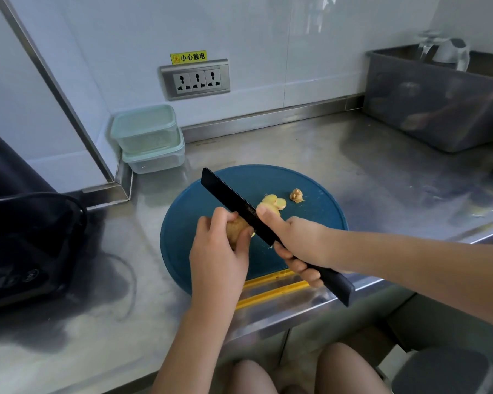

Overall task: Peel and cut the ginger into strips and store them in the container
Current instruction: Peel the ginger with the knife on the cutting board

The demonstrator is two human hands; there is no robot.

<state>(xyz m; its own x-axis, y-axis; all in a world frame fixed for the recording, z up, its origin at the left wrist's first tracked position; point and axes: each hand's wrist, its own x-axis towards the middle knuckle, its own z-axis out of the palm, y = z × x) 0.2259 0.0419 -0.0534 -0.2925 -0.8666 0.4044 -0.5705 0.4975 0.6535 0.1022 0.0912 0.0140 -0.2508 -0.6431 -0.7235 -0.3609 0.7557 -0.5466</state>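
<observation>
I record the left hand [217, 245] with its fingers curled round the brown-skinned ginger piece [236, 227], over the round blue cutting board [188, 223]. The right hand [299, 245] grips the black knife [228, 194] by its handle, thumb laid on the blade, which lies against the ginger. Cut slices [273, 201] and an offcut [296, 194] lie on the board beyond. Two lidded containers [147, 129] stand stacked in the back corner.
</observation>
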